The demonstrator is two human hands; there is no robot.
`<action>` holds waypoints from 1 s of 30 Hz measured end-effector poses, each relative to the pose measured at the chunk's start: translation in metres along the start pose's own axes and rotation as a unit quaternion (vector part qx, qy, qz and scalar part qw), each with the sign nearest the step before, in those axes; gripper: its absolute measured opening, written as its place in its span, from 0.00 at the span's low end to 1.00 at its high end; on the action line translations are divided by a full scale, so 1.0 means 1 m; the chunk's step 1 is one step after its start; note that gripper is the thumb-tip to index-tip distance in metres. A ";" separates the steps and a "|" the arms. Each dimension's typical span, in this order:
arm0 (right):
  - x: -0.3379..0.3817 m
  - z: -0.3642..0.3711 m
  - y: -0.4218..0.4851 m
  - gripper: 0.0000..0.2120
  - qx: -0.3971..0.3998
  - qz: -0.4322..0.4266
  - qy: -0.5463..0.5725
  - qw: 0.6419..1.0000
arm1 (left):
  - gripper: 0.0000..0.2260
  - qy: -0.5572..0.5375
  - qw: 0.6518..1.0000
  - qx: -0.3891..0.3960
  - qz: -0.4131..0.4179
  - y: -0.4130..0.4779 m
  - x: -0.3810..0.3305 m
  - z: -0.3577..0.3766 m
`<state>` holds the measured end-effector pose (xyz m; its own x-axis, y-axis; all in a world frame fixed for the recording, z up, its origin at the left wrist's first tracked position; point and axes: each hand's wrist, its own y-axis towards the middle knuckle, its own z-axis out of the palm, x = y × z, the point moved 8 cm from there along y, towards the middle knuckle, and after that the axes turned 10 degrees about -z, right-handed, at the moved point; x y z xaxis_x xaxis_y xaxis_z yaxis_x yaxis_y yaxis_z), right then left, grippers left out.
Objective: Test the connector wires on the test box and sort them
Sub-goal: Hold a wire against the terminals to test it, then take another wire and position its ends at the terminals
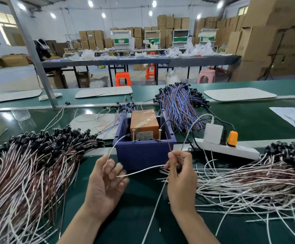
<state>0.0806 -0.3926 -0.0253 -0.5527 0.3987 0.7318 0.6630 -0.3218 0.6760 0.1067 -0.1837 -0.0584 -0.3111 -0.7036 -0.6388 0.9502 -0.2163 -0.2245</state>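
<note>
Connector wires (28,164) fill the lower left of the head view in a broad heap of white and reddish strands, with black plugs bunched along its upper edge. A second heap (257,176), mostly white, spreads over the lower right with its plugs toward the right edge. Both lie on the green tabletop (143,224).

Between them at mid-frame stands the test box (143,154), a blue bin with an orange unit (144,124) inside. At its near rim a left screw (133,135) and a right screw (159,134) stand upright.

Just below the box the left hand (106,180) is palm up with its fingers curled, its grip closed on a white wire (139,170) that crosses to the right hand (180,176). A white strand also runs from the left thumb up to the rim by the left screw.

The right hand's grip is a pinch of thumb and fingertips on the wire's other end and on a thin red strand (168,145). The red strand rises to just beside the right screw; whether it touches is unclear. Something dark sits inside that pinch.

Right of the box lies a white power strip (239,150) carrying an orange plug (232,136). Behind the box, at upper centre, rests a blue and purple bundle (180,103). Cartons (259,43) are stacked at the upper right.
</note>
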 end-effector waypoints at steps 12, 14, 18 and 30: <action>0.007 -0.003 -0.003 0.04 0.000 -0.015 0.015 1.000 | 0.19 0.012 1.000 -0.015 0.008 -0.002 0.000 0.001; 0.006 -0.002 -0.004 0.04 0.004 -0.016 0.014 1.000 | 0.19 0.010 1.000 -0.011 0.009 -0.002 0.000 0.001; 0.005 -0.001 -0.004 0.02 0.004 -0.012 0.021 1.000 | 0.19 0.008 1.000 -0.007 0.012 -0.001 0.000 -0.001; 0.000 -0.001 -0.006 0.05 0.005 0.007 0.026 1.000 | 0.19 0.012 1.000 -0.009 0.010 0.002 0.001 -0.004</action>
<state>0.0760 -0.3917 -0.0289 -0.5683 0.3481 0.7456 0.6766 -0.3180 0.6642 0.1083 -0.1820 -0.0618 -0.2921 -0.6908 -0.6614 0.9559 -0.1897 -0.2241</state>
